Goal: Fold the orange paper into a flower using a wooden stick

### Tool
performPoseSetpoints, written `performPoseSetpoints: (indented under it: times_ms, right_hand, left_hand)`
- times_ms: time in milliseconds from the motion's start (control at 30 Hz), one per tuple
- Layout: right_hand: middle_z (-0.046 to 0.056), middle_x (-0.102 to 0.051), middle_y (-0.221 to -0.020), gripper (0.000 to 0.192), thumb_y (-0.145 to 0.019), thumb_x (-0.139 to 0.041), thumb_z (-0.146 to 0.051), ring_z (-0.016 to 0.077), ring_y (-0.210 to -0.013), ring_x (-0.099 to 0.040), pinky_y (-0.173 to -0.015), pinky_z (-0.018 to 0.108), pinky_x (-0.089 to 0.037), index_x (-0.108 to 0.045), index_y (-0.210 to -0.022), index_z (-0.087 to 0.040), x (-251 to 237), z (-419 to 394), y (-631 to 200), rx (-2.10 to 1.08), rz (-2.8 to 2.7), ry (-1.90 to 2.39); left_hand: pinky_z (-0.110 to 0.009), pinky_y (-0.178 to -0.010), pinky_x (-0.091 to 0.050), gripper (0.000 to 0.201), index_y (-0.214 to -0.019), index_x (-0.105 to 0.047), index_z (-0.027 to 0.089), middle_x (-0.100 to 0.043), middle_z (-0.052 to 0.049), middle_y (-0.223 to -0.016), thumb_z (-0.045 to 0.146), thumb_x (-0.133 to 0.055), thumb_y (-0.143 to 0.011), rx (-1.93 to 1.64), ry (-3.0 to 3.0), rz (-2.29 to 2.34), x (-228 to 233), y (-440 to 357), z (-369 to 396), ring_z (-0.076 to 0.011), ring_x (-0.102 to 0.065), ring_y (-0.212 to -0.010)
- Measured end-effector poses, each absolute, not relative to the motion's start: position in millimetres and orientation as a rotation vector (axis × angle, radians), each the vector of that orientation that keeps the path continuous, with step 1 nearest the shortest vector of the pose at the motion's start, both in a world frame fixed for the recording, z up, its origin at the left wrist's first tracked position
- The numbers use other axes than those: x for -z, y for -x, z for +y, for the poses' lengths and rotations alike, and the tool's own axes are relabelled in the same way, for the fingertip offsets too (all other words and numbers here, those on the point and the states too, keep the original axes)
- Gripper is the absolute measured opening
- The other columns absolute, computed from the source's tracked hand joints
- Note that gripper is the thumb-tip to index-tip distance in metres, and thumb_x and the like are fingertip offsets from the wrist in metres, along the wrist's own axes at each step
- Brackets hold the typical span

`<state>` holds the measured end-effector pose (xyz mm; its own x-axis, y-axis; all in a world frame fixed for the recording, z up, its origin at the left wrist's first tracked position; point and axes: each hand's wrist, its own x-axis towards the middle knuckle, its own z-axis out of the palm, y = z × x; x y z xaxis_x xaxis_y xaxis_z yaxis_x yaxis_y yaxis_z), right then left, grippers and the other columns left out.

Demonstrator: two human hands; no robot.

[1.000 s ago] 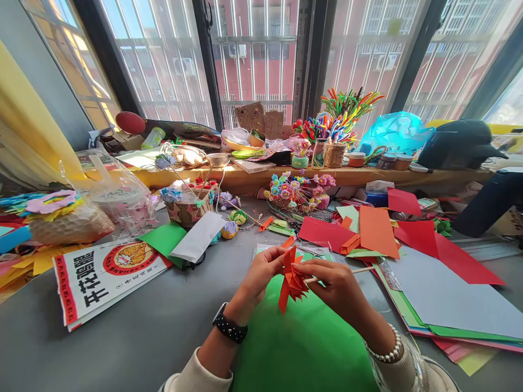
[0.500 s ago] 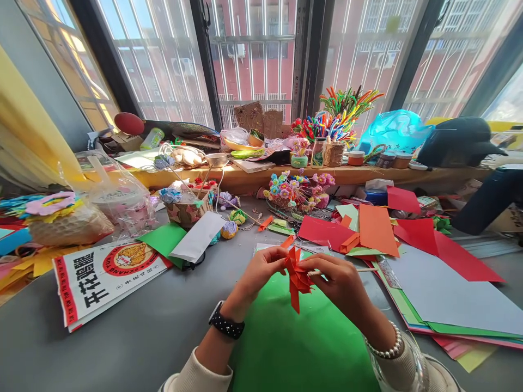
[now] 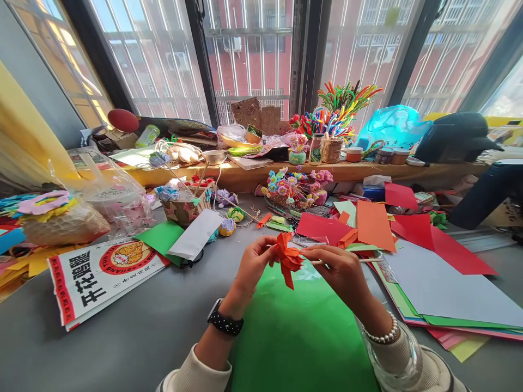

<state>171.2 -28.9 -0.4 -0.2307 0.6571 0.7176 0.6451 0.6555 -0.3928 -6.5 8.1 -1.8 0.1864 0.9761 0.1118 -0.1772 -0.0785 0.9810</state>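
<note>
My left hand (image 3: 258,262) pinches a folded orange-red paper flower (image 3: 288,258) by its left side, above a green mat (image 3: 302,337). Its pointed petals fan out and one strip hangs downward. At the flower's right edge are the fingertips of my right hand (image 3: 337,267), closed in a pinch. A thin pale stick (image 3: 370,260) sticks out behind that hand to the right and appears held in it; the fingers hide its middle.
Orange paper (image 3: 373,226), red sheets (image 3: 324,227) and a stack of coloured paper (image 3: 453,288) lie right. A printed paper bag (image 3: 108,275) and a white folded paper (image 3: 195,234) lie left. Behind stand a basket (image 3: 183,209) and crocheted flowers (image 3: 286,185) before the windowsill.
The paper flower has risen slightly, moved left and turned in my left hand. My right fingers have drawn back from over it to its right edge. The view has shifted a little.
</note>
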Motion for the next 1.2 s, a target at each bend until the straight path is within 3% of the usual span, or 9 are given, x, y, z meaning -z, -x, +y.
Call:
performPoseSetpoints:
  times_ms: [200, 467, 900, 1033, 1200]
  right_hand:
    - [0.002, -0.068, -0.082, 0.016, -0.079, -0.051, -0.014, 0.0152, -0.073, -0.063, -0.062, 0.024, -0.047, -0.064, -0.085, -0.020, -1.7, -28.9, -175.8, -0.005, -1.816, 1.179]
    - [0.003, -0.065, -0.079, 0.013, -0.081, -0.052, -0.026, 0.0137, -0.069, -0.059, -0.059, 0.023, -0.044, -0.063, -0.082, -0.020, -6.3, -32.0, -175.7, -0.009, -1.745, 1.205]
    - [0.002, -0.060, -0.072, 0.010, -0.081, -0.052, -0.025, 0.0120, -0.062, -0.056, -0.053, 0.021, -0.041, -0.058, -0.076, -0.019, -6.4, -31.6, -171.3, 0.007, -1.726, 1.184]
    - [0.002, -0.061, -0.074, 0.010, -0.082, -0.050, -0.022, 0.0123, -0.065, -0.057, -0.059, 0.021, -0.041, -0.059, -0.077, -0.019, -5.6, -32.0, -172.2, 0.071, -1.802, 1.160]
    - [0.002, -0.063, -0.076, 0.015, -0.084, -0.046, -0.018, 0.0117, -0.066, -0.059, -0.060, 0.020, -0.042, -0.060, -0.080, -0.019, -2.0, -31.4, -171.2, 0.136, -1.942, 1.105]
  left_hand:
    - [-0.026, -0.062, -0.047, 0.023, -0.080, -0.056, 0.015, -0.062, -0.001, -0.071, 0.032, -0.063, -0.067, -1.373, -1.350, 1.012, 4.1, 7.4, 8.0, -0.0129, -0.059, -0.060]
    - [-0.027, -0.074, -0.051, 0.009, -0.081, -0.061, 0.019, -0.056, -0.006, -0.092, 0.019, -0.054, -0.075, -1.487, -1.850, 0.936, 8.4, 1.5, -2.1, -0.0175, -0.057, -0.091]
    - [-0.029, -0.079, -0.047, 0.013, -0.086, -0.055, 0.018, -0.050, -0.007, -0.104, 0.019, -0.052, -0.074, -1.358, -1.696, 0.765, 12.6, -4.7, -10.4, -0.0183, -0.053, -0.096]
    - [-0.031, -0.078, -0.047, 0.026, -0.094, -0.045, 0.020, -0.047, -0.007, -0.111, 0.031, -0.055, -0.073, -1.261, -1.445, 0.657, 7.6, -4.5, -8.1, -0.0194, -0.055, -0.095]
    - [-0.028, -0.068, -0.049, 0.073, -0.122, -0.025, 0.028, -0.046, -0.009, -0.113, 0.025, -0.068, -0.063, -1.094, -1.294, 0.716, 4.5, -7.1, -2.4, -0.0170, -0.060, -0.081]
